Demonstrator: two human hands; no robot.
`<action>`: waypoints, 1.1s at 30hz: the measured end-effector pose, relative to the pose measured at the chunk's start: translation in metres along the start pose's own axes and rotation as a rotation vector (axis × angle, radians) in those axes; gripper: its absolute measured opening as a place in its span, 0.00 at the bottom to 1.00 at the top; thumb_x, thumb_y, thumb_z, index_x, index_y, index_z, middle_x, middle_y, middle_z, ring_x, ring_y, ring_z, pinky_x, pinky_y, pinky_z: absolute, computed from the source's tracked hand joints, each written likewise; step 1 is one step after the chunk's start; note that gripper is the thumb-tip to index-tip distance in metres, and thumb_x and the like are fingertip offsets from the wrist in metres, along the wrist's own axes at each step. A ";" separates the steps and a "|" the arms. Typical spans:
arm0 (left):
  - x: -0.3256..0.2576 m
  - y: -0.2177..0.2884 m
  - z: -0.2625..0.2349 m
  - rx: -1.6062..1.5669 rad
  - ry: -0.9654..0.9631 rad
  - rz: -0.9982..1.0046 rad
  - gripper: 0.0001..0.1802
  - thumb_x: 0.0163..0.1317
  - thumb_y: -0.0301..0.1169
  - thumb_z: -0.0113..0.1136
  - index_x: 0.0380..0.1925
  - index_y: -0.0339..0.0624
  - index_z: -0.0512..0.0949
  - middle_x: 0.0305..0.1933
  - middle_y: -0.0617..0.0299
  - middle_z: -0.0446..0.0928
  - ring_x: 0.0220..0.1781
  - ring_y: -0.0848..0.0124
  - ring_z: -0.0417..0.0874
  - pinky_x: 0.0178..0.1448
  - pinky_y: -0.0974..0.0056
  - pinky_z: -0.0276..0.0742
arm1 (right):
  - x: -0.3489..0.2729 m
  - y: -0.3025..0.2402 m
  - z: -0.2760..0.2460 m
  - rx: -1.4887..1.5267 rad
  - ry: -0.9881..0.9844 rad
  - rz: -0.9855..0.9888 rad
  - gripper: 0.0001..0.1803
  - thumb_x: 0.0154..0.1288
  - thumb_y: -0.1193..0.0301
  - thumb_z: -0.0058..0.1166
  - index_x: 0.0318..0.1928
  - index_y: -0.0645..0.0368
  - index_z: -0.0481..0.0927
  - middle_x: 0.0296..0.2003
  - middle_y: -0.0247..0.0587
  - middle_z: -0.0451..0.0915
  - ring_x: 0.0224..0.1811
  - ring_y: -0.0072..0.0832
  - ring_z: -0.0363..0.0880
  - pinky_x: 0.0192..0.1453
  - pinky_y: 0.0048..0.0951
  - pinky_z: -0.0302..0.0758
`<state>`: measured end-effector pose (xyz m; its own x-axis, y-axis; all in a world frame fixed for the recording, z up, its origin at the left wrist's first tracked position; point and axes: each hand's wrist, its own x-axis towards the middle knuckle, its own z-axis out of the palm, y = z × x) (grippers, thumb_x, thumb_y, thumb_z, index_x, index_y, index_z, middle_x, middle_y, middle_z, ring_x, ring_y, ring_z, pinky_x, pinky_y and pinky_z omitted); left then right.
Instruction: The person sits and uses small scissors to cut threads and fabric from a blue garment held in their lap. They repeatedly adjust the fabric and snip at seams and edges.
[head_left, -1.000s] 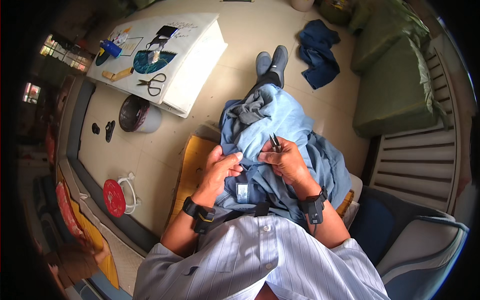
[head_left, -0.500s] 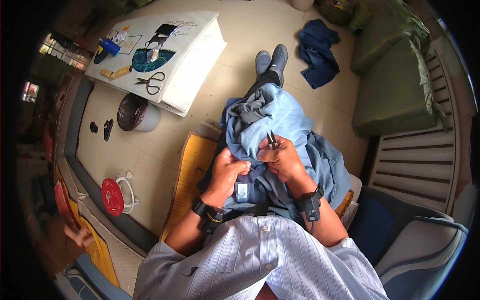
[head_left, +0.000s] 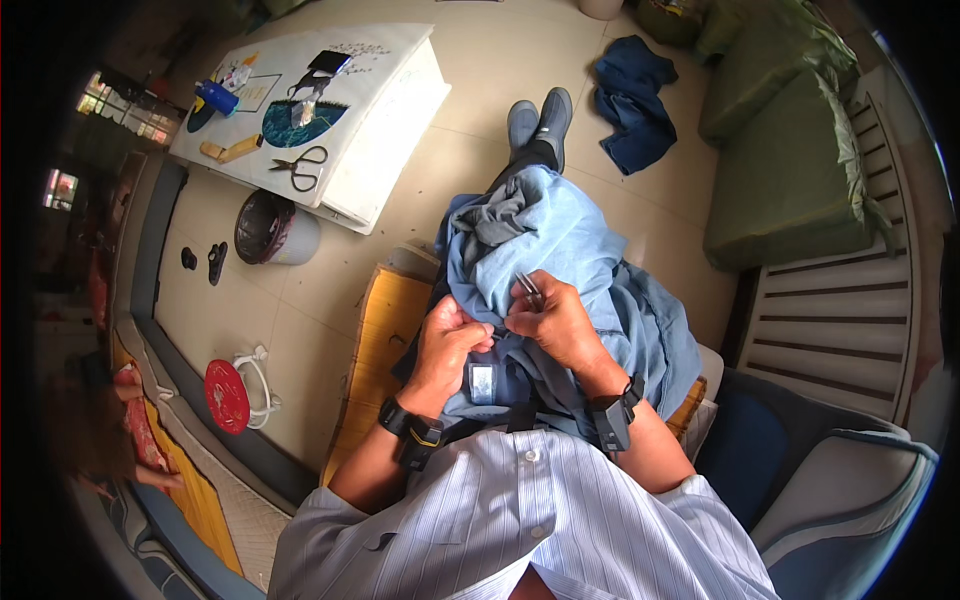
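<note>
A light blue denim garment (head_left: 575, 225) lies bunched across my lap, with a greyer wad of cloth on top. My left hand (head_left: 445, 345) is closed, pinching the garment's darker edge between thumb and fingers. Close beside it, my right hand (head_left: 558, 325) is closed around small thread snips (head_left: 530, 290), whose two pointed blades stick out past the fingers toward the far side. The right thumb and fingertips also meet near the cloth by the left hand; whether they pinch a thread cannot be made out. A white label (head_left: 482, 384) shows on the dark inner cloth below my hands.
At the far left stands a white table (head_left: 395, 150) with large scissors (head_left: 300, 168) and a blue bottle (head_left: 216, 97). A bin (head_left: 292, 235) and a red-topped stool (head_left: 227, 396) are on the floor. Dark blue jeans (head_left: 637, 105) lie near green-covered bundles (head_left: 790, 170). Another person's arm (head_left: 155, 478) shows at left.
My right hand has shifted slightly left, closer to my left hand, and the snips have turned to point more to the left. The garment stays almost where it was.
</note>
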<state>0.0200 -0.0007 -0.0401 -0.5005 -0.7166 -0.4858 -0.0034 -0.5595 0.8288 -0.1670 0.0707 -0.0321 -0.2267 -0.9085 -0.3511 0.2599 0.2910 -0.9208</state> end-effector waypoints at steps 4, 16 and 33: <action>0.000 -0.001 -0.001 -0.012 0.011 -0.004 0.11 0.61 0.19 0.66 0.40 0.43 0.75 0.34 0.61 0.83 0.31 0.72 0.83 0.39 0.66 0.81 | 0.000 0.003 0.000 0.090 0.022 0.011 0.16 0.55 0.84 0.65 0.45 0.64 0.79 0.31 0.30 0.79 0.30 0.17 0.74 0.35 0.21 0.72; -0.004 0.016 0.009 0.047 0.049 0.000 0.09 0.66 0.26 0.67 0.37 0.45 0.74 0.33 0.64 0.81 0.31 0.75 0.83 0.38 0.67 0.80 | -0.004 -0.007 0.001 0.002 0.014 -0.010 0.16 0.57 0.82 0.64 0.47 0.65 0.79 0.32 0.31 0.80 0.32 0.18 0.77 0.39 0.23 0.75; -0.003 0.005 -0.005 0.090 0.132 0.129 0.10 0.65 0.22 0.66 0.43 0.39 0.76 0.35 0.64 0.78 0.33 0.76 0.79 0.40 0.69 0.77 | -0.004 0.003 -0.016 0.438 0.022 0.120 0.14 0.57 0.86 0.62 0.44 0.62 0.80 0.30 0.32 0.79 0.19 0.16 0.69 0.18 0.21 0.60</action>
<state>0.0253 -0.0035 -0.0359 -0.3845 -0.8316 -0.4007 -0.0269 -0.4238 0.9053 -0.1805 0.0803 -0.0362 -0.1891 -0.8683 -0.4585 0.6569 0.2352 -0.7163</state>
